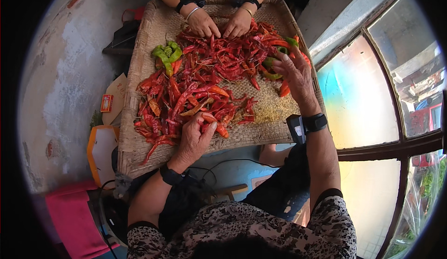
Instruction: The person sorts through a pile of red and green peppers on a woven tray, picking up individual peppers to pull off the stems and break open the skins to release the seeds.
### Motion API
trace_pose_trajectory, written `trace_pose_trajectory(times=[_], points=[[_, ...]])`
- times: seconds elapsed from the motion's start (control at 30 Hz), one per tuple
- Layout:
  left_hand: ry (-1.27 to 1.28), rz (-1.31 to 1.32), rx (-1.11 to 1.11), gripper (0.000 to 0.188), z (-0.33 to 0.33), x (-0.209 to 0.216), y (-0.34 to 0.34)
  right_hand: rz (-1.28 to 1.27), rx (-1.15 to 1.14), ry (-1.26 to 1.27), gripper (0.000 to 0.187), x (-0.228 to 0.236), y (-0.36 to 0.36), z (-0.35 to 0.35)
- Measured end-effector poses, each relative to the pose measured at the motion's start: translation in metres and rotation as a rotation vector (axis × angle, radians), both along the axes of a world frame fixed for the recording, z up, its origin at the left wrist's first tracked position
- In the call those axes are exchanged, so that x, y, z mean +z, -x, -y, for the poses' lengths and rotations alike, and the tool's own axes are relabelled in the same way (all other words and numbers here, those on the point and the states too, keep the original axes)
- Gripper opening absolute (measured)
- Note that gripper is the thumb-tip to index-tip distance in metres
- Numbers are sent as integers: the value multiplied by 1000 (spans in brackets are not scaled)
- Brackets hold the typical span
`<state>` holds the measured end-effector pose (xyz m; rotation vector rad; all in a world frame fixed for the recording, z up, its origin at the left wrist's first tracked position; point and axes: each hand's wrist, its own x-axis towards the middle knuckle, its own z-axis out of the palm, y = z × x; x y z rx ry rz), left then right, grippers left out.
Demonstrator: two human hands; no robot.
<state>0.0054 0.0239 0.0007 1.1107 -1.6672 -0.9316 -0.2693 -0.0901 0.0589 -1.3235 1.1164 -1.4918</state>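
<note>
Woven tray (pixel 139 138) set across the lap, rectangular, raised rim, straw-coloured. Heap of dried red chillies (pixel 205 77) spread over left and centre of tray; bare weave with pale seed debris (pixel 270 112) at right front. Cluster of green chillies (pixel 166 55) at upper left of heap, touching the red ones; further green pieces (pixel 272 68) at right edge of heap. Left hand (pixel 195 135) at near edge of heap, palm down, fingers curled and narrowed around a red-orange chilli (pixel 215 124), thumb pressed alongside; black wristband (pixel 171 175) on the wrist. Right hand (pixel 293 73) raised just over right side of heap, fingers spread wide, nothing gripped; fingertips near the green pieces, contact not determinable. Black wrist strap with small device (pixel 305 125) on right wrist. Two hands of a second person (pixel 221 24) at far rim, palms down, resting on the chillies, bracelets and dark bands on the wrists. Orange-edged card tray (pixel 102 152) and pink cloth (pixel 70 212) on floor at left, apart from woven tray. Window frame (pixel 386 149) at right
</note>
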Motion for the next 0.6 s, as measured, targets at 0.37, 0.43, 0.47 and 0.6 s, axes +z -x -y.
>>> trace_pose_trajectory(times=[0.37, 0.43, 0.47, 0.6], points=[[-53, 29, 25, 15, -10, 0, -2, -1384, 392, 287, 26, -51, -34, -36], [-58, 24, 19, 15, -10, 1, -3, -1403, 407, 271, 26, -51, -33, -32], [-61, 20, 17, 15, -9, 2, -3, -1357, 445, 280, 26, -54, -29, -30], [-105, 55, 17, 15, -12, 2, -6, -1295, 446, 209, 26, -55, -32, -33]])
